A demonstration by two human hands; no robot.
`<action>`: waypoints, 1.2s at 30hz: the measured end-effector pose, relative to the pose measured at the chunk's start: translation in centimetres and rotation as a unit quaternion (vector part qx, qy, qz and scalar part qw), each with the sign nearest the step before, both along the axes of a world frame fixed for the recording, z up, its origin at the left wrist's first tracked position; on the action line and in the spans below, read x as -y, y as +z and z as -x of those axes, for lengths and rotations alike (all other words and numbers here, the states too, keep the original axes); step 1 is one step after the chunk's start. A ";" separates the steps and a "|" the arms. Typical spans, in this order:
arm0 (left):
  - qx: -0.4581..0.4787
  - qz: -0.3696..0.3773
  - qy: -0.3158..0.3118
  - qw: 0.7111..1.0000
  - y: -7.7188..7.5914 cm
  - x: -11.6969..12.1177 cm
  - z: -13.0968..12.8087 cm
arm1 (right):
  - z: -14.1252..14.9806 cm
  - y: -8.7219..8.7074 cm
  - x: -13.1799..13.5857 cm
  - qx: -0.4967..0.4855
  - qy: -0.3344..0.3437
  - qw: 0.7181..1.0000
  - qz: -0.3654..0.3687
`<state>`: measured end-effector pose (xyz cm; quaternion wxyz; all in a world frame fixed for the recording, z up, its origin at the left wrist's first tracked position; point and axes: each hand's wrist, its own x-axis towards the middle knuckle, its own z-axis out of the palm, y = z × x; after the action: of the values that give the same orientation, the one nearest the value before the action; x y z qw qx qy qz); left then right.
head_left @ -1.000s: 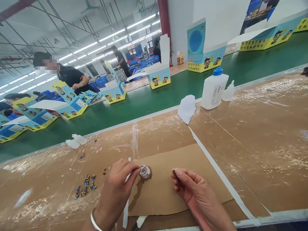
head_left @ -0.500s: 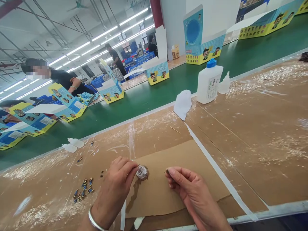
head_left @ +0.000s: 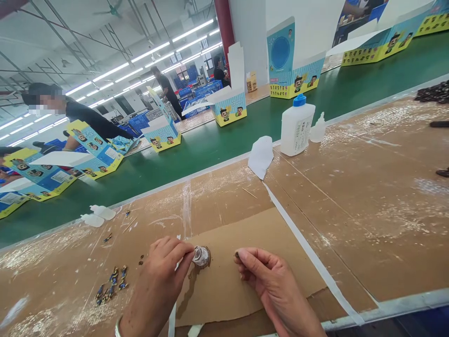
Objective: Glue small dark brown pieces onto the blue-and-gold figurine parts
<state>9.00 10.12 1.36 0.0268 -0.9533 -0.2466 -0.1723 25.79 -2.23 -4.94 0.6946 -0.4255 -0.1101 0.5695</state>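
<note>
My left hand (head_left: 159,269) is closed in a pinch at the left rim of a small round dish (head_left: 201,256) with whitish stuff in it. Whether those fingertips grip the rim or something thin is hidden. Brown smears surround the dish on a flat cardboard sheet (head_left: 224,290). To the right, my right hand (head_left: 263,271) pinches a tiny dark piece (head_left: 237,255) between thumb and forefinger, above the sheet and apart from the dish. Several small blue, yellow and dark figures (head_left: 112,283) lie left of my left hand, with tiny dark bits (head_left: 141,260) nearer to it.
A white bottle with a blue cap (head_left: 297,128), a small dropper bottle (head_left: 318,131) and a paper scrap (head_left: 260,157) are at the table's back. More small bottles (head_left: 98,215) lie left. Printed boxes (head_left: 229,110) line a green belt (head_left: 210,145). A co-worker (head_left: 87,117) is beyond.
The view has turned slightly right, so things appear farther left and a dark pile shows more at the right edge. Both hands keep their pinches.
</note>
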 end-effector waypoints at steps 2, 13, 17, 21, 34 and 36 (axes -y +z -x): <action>0.027 0.017 0.018 0.999 0.5 0.5 -0.1 | 0.0 -0.1 0.1 0.002 0.003 1.000 -0.001; 0.226 0.275 0.101 0.929 0.9 5.5 -3.9 | 0.5 -0.1 0.1 0.029 0.004 1.000 0.007; 0.254 0.306 0.105 0.911 -0.1 5.9 -5.0 | 0.6 0.4 0.2 0.033 -0.004 0.999 0.011; 0.264 0.329 0.126 0.898 0.0 6.2 -5.4 | 0.5 0.6 0.2 0.034 -0.001 0.999 0.014; 0.261 0.360 0.138 0.885 -0.2 6.3 -5.7 | 0.4 0.4 0.2 0.042 0.002 0.999 0.003; 0.259 0.353 0.132 0.889 -0.3 6.3 -5.7 | 0.5 0.3 0.2 0.046 0.004 0.999 0.002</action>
<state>14.70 3.87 1.09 -0.3541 -0.7800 -0.4132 -0.3090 25.33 -2.44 -4.61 0.6857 -0.4525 -0.1420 0.5522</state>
